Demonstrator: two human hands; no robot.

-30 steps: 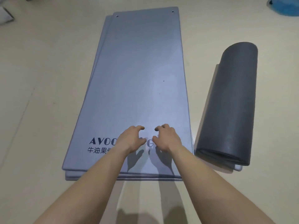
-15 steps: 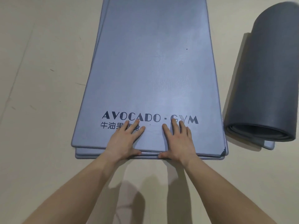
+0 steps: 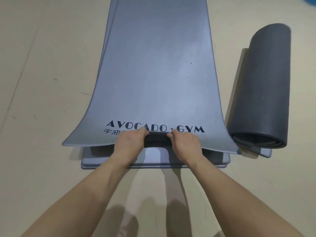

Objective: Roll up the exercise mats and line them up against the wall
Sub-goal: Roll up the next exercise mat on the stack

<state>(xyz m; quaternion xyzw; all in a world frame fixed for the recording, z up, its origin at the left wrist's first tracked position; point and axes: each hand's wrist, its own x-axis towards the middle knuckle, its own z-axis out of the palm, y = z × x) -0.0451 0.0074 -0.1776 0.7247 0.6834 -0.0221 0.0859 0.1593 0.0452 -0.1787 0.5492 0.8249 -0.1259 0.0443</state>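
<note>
Both hands are on the near edge of the top mat point(image 3: 153, 79), side by side at its middle. The left hand point(image 3: 128, 144) and the right hand point(image 3: 183, 144) each pinch that edge, fingers curled over the top by the "AVOCADO · GYM" print, thumbs apparently tucked beneath, though that side is hidden. The edge is lifted clear of the stack point(image 3: 153, 161) of flat mats under it, and the corners droop outward. That sag says soft, bendy foam, light enough for two hands and springy enough to want to unroll. The dark underside looks grippier than the smooth face, so it should hold a curl. A centre hold starts the fold well, but my call is that the hands will need to spread toward the corners to keep the roll straight. One rolled mat point(image 3: 263, 93) lies on the floor point(image 3: 42, 82) just to the right, with no wall in view.
</note>
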